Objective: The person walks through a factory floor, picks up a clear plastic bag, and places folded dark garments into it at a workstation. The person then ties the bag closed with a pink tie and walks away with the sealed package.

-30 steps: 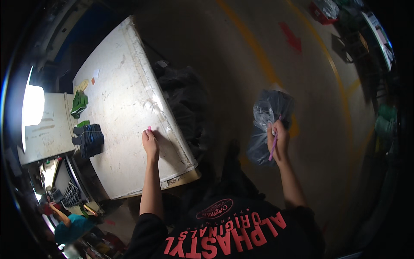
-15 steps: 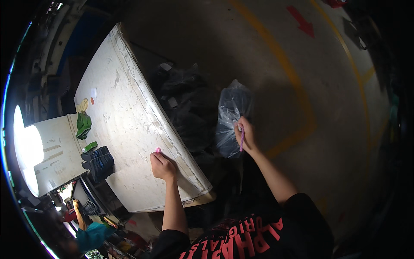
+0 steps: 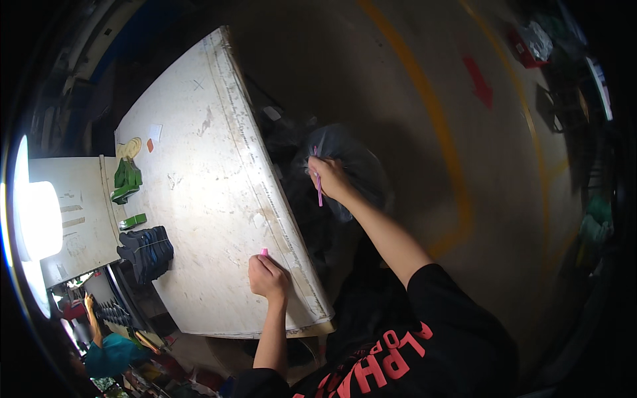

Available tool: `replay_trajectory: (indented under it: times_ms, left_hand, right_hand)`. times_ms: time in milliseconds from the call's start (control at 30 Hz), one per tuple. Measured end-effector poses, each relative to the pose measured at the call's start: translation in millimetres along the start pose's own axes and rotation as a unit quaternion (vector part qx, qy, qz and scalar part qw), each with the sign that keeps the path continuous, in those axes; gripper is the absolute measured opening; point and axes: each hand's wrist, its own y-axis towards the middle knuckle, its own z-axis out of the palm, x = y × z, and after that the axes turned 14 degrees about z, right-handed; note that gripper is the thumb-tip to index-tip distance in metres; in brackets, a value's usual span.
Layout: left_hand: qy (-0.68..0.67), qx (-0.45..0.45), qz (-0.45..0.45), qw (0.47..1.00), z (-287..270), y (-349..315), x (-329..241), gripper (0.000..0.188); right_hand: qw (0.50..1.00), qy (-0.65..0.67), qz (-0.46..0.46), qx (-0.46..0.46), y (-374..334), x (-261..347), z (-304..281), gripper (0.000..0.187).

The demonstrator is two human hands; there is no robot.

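Note:
My left hand (image 3: 269, 277) is closed over the near end of the white table, with the tip of a small pink piece (image 3: 264, 252) poking out above the fingers; what else the fist holds is hidden. Out past the table's right edge, my right hand (image 3: 330, 178) grips a thin pink-purple strip (image 3: 320, 194) and what seems to be the gathered part of a clear plastic bag (image 3: 363, 159). Something dark fills the bag, but its kind cannot be made out.
On the white table (image 3: 199, 219) lie a banded stack of dark blue pieces (image 3: 147, 253), green pieces (image 3: 127, 179), cream-coloured pieces (image 3: 129, 148) and paper. A bright lamp (image 3: 40, 219) stands left. Dark bags (image 3: 282, 126) lie beyond the table edge. Another person's teal sleeve (image 3: 114, 355) shows lower left.
My right hand has moved left and up toward the table edge, taking the bag along; the bag has swung round and looks rounder. My left hand sits slightly lower and farther right in view.

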Motion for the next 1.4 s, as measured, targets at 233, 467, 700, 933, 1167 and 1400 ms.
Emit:
replay_trajectory:
  times_ms: [233,467,700,933,1167,1400]
  left_hand:
    - [-0.004,-0.002,-0.010,1.000,-2.1,7.7,0.3,0.029]
    - [-0.007,0.008,-0.016,1.000,-3.5,6.8,0.9,0.033]
    - [-0.016,0.002,-0.038,0.999,-0.4,8.2,2.2,0.033]
    - [0.012,-0.027,-0.164,0.986,2.7,18.1,-29.5,0.034]
    - [-0.315,-0.114,-0.183,0.924,68.5,167.4,-201.0,0.045]
    - [-0.685,0.195,0.012,0.702,43.4,350.8,-427.0,0.028]
  right_hand:
    - [0.883,-0.238,0.020,0.404,9.4,-53.1,122.3,0.045]
    - [0.914,-0.137,-0.097,0.370,-60.7,-90.0,193.8,0.048]
    - [0.853,-0.225,-0.095,0.461,-18.6,-51.4,170.1,0.051]
    - [0.730,-0.364,-0.024,0.577,60.3,-20.2,25.9,0.045]
    - [0.869,-0.067,-0.056,0.486,257.6,11.5,-229.6,0.011]
    - [0.951,0.217,0.074,0.209,367.9,100.1,-389.1,0.009]
